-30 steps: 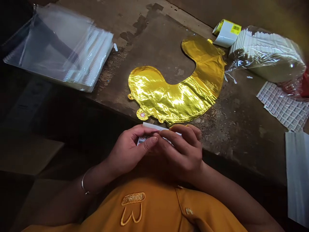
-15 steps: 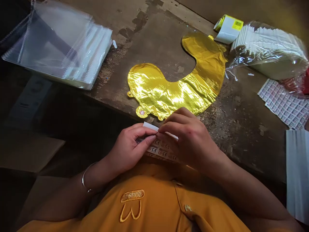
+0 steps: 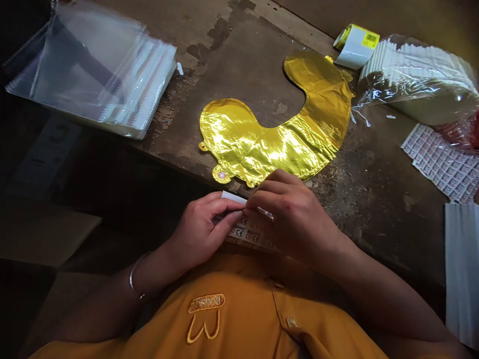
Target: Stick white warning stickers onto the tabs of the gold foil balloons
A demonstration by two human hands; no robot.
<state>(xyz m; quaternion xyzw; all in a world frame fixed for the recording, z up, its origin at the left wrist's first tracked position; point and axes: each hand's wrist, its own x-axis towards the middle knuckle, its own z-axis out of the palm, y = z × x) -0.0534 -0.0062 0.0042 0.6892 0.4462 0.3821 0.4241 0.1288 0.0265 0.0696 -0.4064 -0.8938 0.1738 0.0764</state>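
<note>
Label strip (image 3: 247,233), white with printed CE marks, held at the bench edge, just below a gold foil balloon (image 3: 269,144). Left hand (image 3: 200,232) pinches it between thumb and curled fingers; right hand (image 3: 292,217) pinches its far end, fingers pressed together. Balloon lies flat on the worn wooden bench (image 3: 366,209).
</note>
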